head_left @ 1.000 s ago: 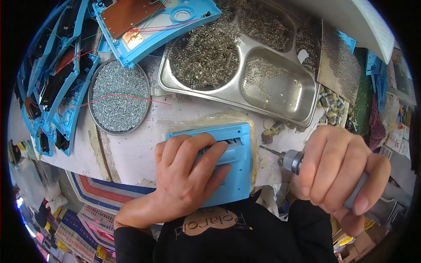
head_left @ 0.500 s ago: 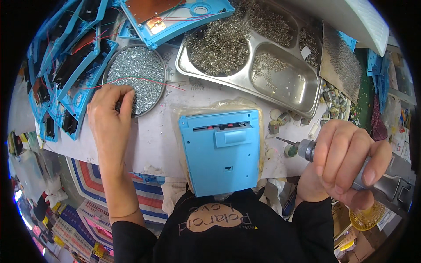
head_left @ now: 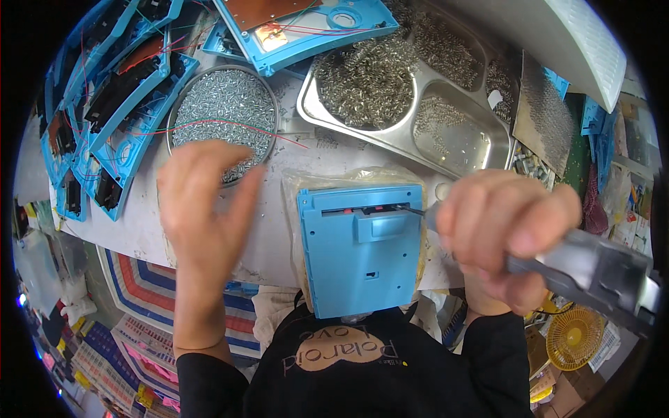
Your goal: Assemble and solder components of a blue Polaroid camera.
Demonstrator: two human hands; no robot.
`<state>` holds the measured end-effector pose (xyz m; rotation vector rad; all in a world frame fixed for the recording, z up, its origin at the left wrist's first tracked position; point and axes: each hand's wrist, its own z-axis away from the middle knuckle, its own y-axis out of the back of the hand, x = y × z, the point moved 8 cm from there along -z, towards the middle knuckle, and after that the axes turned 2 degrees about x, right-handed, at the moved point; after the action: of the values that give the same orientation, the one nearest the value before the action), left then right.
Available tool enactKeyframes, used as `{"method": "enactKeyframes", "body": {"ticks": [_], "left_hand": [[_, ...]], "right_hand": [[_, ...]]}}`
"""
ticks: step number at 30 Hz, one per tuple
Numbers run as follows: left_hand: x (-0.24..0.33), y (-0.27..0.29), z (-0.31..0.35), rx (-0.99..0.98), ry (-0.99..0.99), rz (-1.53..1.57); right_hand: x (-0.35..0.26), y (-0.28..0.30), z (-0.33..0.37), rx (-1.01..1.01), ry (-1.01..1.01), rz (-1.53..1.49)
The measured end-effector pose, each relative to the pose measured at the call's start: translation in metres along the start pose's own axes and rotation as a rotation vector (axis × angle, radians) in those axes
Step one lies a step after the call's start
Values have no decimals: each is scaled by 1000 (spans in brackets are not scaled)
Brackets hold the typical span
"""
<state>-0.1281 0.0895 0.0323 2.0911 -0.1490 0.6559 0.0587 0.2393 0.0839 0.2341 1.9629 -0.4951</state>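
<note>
My right hand [head_left: 505, 233] is wrapped round a grey power screwdriver [head_left: 582, 261]. Its thin bit points left, with the tip at the top right of a light blue plastic casing [head_left: 359, 268], by the slot there; contact is unclear. The casing lies on a padded pad wrapped in clear plastic [head_left: 296, 182], at the table's front edge. Over the near side of a round dish [head_left: 273, 104] of small silvery screws [head_left: 223, 104] is my left hand [head_left: 205, 202]. Thumb and forefinger are spread apart, somewhat blurred, and no screw shows between them.
A steel compartment tray [head_left: 397, 143] holds heaps of small springs [head_left: 366, 83]. Blue casings with red and green wires [head_left: 125, 104] are stacked at the far left; another wired casing [head_left: 306, 31] overlaps the tray. A yellow fan [head_left: 575, 338] stands low at the right.
My left hand has drawn back from the screws, its thumb and forefinger parting. My right hand has carried the screwdriver left, bringing its bit to the casing. The view has shifted slightly.
</note>
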Motion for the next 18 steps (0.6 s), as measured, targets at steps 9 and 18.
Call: {"method": "enactKeyframes", "body": {"ticks": [9,18], "left_hand": [[97,-37,-13,-149,-278,374],[103,-33,-5,-222,-358,340]], "right_hand": [[-38,-6,0,67,92,-74],[-49,-10,11,89,169,-102]]}}
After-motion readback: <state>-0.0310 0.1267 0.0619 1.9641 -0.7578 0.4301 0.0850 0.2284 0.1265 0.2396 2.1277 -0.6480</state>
